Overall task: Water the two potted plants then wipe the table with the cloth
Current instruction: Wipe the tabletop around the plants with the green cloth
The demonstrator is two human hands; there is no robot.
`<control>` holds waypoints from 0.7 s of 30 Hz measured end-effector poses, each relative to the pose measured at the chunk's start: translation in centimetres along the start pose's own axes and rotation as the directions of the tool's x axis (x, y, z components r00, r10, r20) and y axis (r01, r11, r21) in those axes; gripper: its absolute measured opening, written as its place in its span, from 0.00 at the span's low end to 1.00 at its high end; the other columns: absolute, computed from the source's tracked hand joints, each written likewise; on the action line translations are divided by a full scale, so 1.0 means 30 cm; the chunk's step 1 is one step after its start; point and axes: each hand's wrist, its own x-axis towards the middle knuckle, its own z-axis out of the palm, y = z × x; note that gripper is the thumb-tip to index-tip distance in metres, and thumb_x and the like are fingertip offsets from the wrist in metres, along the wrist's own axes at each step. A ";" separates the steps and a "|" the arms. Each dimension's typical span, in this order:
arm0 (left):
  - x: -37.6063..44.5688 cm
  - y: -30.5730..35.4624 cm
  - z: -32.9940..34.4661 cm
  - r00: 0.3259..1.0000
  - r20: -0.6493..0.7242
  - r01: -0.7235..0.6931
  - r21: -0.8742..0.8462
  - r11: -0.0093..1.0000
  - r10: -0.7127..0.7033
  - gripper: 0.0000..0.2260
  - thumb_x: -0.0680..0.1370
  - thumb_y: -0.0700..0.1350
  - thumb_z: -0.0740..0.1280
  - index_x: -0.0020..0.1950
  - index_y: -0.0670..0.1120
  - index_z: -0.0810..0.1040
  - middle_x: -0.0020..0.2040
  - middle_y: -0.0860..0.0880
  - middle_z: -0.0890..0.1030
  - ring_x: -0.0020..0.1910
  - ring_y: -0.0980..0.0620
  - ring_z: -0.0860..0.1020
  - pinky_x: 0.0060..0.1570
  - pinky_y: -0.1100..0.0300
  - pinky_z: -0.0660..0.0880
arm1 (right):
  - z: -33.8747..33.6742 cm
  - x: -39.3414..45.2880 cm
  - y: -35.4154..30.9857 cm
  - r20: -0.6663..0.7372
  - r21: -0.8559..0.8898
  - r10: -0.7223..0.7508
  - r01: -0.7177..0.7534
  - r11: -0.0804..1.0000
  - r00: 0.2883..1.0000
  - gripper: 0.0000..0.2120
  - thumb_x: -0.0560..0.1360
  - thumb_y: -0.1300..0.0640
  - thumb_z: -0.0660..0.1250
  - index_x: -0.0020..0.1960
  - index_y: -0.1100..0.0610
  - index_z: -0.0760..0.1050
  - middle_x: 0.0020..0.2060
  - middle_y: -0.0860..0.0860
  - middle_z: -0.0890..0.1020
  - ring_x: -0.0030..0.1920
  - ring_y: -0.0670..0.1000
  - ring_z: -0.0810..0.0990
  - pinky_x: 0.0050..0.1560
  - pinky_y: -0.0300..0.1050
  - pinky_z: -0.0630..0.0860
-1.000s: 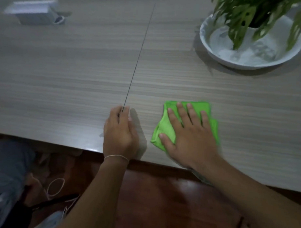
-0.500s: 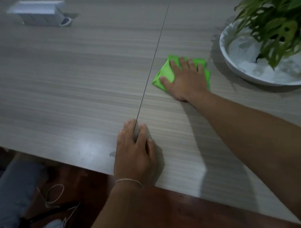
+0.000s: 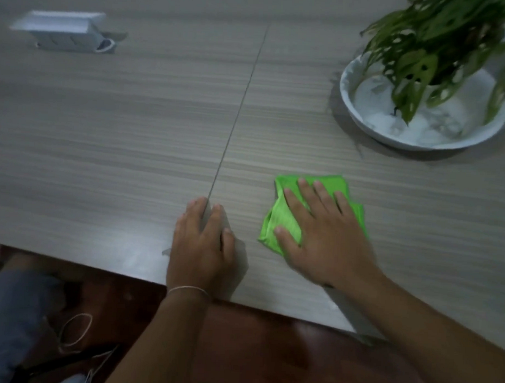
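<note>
Wiping's underway: the right hand (image 3: pixel 327 237) lies flat, fingers spread, pressing the green cloth (image 3: pixel 284 221) on the table (image 3: pixel 104 129) near the front edge. The left hand (image 3: pixel 202 247) rests flat beside it, holding nothing. Cloth looks soft, light and bunchy, so I'd press down on the middle.

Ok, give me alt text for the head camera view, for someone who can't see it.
A person's right hand presses a green cloth flat on a wood-grain table while the left hand rests beside it. A leafy plant in a white bowl stands at far right.
</note>
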 end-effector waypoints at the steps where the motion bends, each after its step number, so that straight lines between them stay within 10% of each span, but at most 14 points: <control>1: 0.002 0.001 0.000 1.000 0.002 0.021 -0.017 1.000 -0.021 0.23 0.75 0.48 0.59 0.66 0.39 0.77 0.70 0.35 0.71 0.69 0.33 0.70 0.67 0.39 0.69 | -0.004 -0.069 0.040 0.000 -0.010 0.015 -0.015 1.000 1.000 0.36 0.77 0.31 0.51 0.81 0.47 0.59 0.82 0.51 0.59 0.81 0.55 0.56 0.80 0.61 0.52; 10: 0.002 0.122 0.046 0.992 0.028 0.125 0.027 0.992 -0.126 0.29 0.77 0.56 0.52 0.65 0.36 0.75 0.67 0.33 0.73 0.67 0.33 0.70 0.69 0.36 0.66 | -0.078 -0.536 0.591 -0.056 -0.037 0.300 -0.303 0.952 0.952 0.38 0.75 0.31 0.56 0.80 0.47 0.63 0.81 0.51 0.61 0.80 0.56 0.60 0.78 0.62 0.57; 16: -0.027 0.837 0.264 0.893 0.128 -0.403 -0.197 0.894 0.431 0.25 0.81 0.52 0.54 0.73 0.39 0.71 0.73 0.37 0.69 0.75 0.38 0.64 0.76 0.50 0.59 | -0.127 -0.538 0.834 -0.071 -0.057 0.434 -0.438 0.897 0.898 0.39 0.75 0.29 0.50 0.81 0.46 0.58 0.82 0.51 0.59 0.81 0.55 0.56 0.80 0.61 0.54; 21: 0.044 1.175 0.398 0.919 0.171 -0.343 -0.096 0.935 0.354 0.26 0.80 0.54 0.53 0.74 0.41 0.68 0.75 0.35 0.66 0.76 0.36 0.62 0.73 0.42 0.62 | -0.154 -0.373 1.032 -0.124 -0.020 0.465 -0.471 0.882 0.876 0.39 0.75 0.29 0.51 0.80 0.48 0.62 0.80 0.53 0.62 0.80 0.56 0.60 0.79 0.62 0.53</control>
